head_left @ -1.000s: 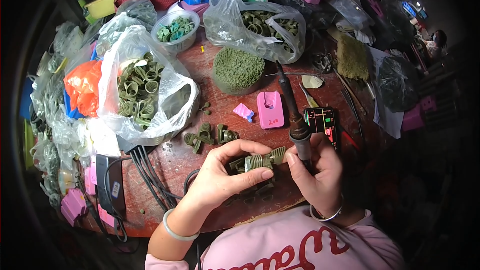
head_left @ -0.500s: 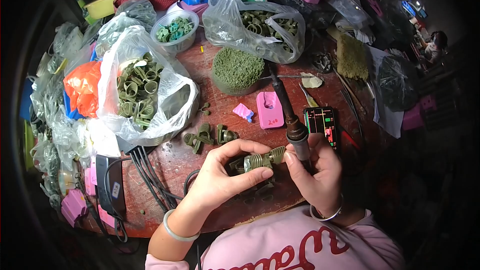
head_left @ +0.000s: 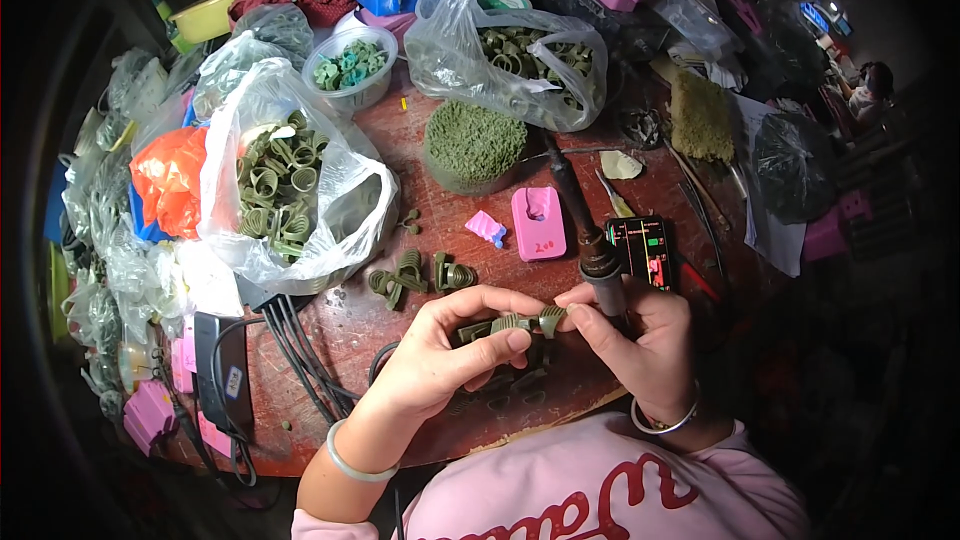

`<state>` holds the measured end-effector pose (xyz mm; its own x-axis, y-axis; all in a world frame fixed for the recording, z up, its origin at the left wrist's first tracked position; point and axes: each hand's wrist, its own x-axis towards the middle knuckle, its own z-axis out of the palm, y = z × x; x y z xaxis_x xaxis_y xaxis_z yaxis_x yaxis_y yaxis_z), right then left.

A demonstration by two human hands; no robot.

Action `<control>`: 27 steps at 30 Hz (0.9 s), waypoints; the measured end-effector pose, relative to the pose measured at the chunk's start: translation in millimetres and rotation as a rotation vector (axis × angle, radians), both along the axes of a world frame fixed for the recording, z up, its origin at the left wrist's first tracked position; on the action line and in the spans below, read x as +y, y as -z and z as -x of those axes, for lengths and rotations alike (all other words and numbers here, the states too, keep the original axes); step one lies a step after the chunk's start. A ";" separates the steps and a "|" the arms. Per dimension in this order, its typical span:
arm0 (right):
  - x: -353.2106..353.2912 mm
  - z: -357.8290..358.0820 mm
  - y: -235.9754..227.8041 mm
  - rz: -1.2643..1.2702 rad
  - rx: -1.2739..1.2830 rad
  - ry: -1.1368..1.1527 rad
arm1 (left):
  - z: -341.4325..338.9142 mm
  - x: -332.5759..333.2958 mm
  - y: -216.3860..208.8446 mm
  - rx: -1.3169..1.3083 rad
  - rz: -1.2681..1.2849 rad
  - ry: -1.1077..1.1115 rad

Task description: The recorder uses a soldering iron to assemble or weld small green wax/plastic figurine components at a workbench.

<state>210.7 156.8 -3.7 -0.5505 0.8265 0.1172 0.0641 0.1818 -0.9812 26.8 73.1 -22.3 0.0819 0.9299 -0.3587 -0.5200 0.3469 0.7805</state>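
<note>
My left hand [head_left: 455, 348] is closed around a ribbed, olive-green piece that looks like wax [head_left: 512, 323], held over the near part of the table. At its right end, a small curved green part [head_left: 551, 319] meets the thumb and fingertips of my right hand [head_left: 643, 340]. That same hand grips a soldering iron [head_left: 603, 285] by its grey handle, the dark rod pointing away from me. More ribbed green pieces [head_left: 405, 278] lie just beyond my left hand. Others below my hands are partly hidden.
Plastic bags of green pieces stand at the left [head_left: 345, 260] and far middle [head_left: 440, 65]. Beyond my hands are a tub of green granules [head_left: 475, 140], a pink block [head_left: 539, 225] and a phone [head_left: 640, 240]. Black cables [head_left: 300, 345] cross the table's left side.
The ribbed green piece has turned in my fingers and shows less of its ribbed side. My right hand and the soldering iron have shifted slightly right.
</note>
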 end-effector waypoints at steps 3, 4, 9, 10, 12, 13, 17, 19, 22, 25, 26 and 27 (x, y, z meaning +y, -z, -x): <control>-0.3 -6.2 -10.0 0.058 -0.130 -0.074 | 4.5 -2.1 -1.7 -0.027 -0.003 0.001; -0.5 -5.0 -9.2 0.058 -0.130 -0.075 | 2.5 -1.5 -1.0 -0.026 -0.004 0.000; 2.3 -3.0 0.4 0.001 0.023 0.055 | 0.6 2.3 -2.0 0.270 -0.223 -0.181; 2.8 -4.2 0.1 0.007 0.021 0.064 | 0.7 1.9 -1.6 0.296 -0.243 -0.222; 3.0 -5.2 -1.9 -0.008 -0.001 0.055 | 0.7 1.0 -1.2 0.291 -0.236 -0.225; 2.5 -5.6 -1.5 -0.006 -0.002 0.047 | -0.5 1.5 -2.0 0.290 -0.251 -0.233; 0.9 -4.0 0.3 0.022 0.018 0.046 | -1.4 2.2 2.5 0.332 -0.305 -0.232; 0.2 -1.9 1.7 0.023 0.028 0.045 | -0.4 1.4 2.5 0.372 -0.328 -0.228; 0.1 -2.2 2.8 0.014 0.011 0.031 | -0.4 1.3 3.3 0.427 -0.366 -0.217; -2.4 -0.7 3.3 0.023 -0.011 0.025 | -1.0 2.2 4.4 0.469 -0.401 -0.203; -3.4 0.8 3.6 0.042 -0.006 0.033 | -1.1 2.4 4.8 0.493 -0.423 -0.195; -2.5 2.0 5.6 0.005 0.011 0.026 | -1.1 2.8 5.5 0.492 -0.423 -0.194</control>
